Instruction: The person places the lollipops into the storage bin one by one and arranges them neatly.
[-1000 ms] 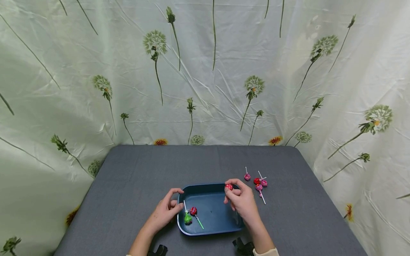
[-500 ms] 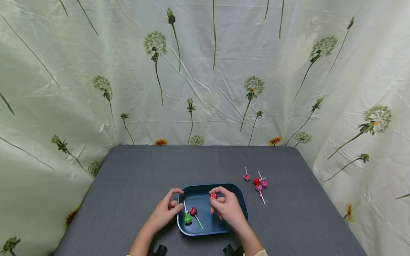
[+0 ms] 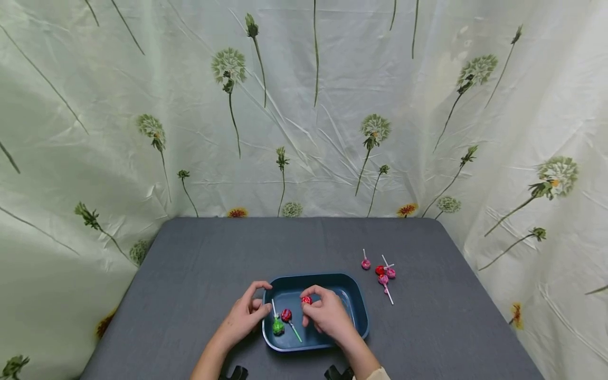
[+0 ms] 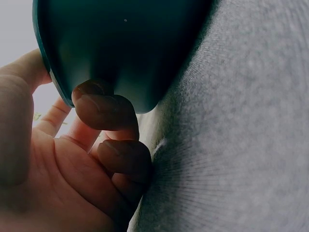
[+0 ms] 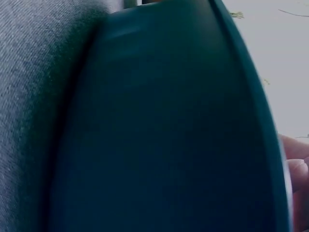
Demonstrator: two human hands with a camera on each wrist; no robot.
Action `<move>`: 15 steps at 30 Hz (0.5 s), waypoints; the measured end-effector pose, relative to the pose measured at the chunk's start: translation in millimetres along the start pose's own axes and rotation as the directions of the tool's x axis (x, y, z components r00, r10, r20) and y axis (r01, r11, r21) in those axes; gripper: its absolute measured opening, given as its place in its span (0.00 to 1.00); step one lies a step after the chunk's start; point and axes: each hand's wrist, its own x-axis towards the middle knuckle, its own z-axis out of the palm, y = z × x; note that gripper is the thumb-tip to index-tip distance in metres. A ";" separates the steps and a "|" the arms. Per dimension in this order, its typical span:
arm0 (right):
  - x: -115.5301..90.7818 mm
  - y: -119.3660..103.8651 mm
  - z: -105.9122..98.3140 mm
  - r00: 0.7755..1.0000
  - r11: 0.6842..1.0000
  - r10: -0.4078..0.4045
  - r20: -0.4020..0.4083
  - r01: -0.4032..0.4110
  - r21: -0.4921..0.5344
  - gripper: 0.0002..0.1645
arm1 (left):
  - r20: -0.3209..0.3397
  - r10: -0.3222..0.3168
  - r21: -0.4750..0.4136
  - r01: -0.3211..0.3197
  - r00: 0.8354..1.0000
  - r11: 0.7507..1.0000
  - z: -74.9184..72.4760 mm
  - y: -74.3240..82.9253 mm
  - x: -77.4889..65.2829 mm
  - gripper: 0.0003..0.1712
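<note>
My left hand (image 3: 242,319) grips the left end of a dark blue tray (image 3: 350,303) in the head view. The left wrist view has that hand's (image 4: 72,179) curled fingers against the tray's outer wall (image 4: 125,48). Over the tray's middle, my right hand (image 3: 329,315) pinches a red-wrapped lollipop (image 3: 306,300) by its head; its stick is hidden. A green lollipop (image 3: 278,327) and a dark red lollipop (image 3: 286,315) with a green stick lie at the tray's left. In the right wrist view, the tray wall (image 5: 169,121) hides most of the right hand (image 5: 297,171).
Right of the tray, a pink lollipop (image 3: 366,264) lies apart on the grey table (image 3: 214,253). Beside it is a small cluster with a red lollipop (image 3: 380,269) and pink ones (image 3: 383,279). A flower-printed curtain (image 3: 304,116) hangs behind the table.
My right hand has carried the red lollipop from the tray's far right corner leftward and nearer, to above the tray's middle. My left hand and the tray stay put.
</note>
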 end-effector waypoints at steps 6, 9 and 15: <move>2.8 1.1 6.0 0.999 0.999 0.022 0.029 -0.022 -0.024 0.14 | -0.006 -0.001 -0.002 0.001 1.000 1.000 -0.7 -0.5 1.5 0.26; 3.8 2.0 9.9 0.999 0.999 0.032 0.038 -0.030 -0.040 0.13 | -0.002 -0.009 0.000 0.009 1.000 1.000 -0.5 -0.7 1.3 0.26; 6.4 5.0 15.7 0.997 0.997 0.051 0.049 -0.048 -0.059 0.12 | 0.002 -0.017 0.005 0.017 1.000 1.000 0.1 -0.4 0.3 0.27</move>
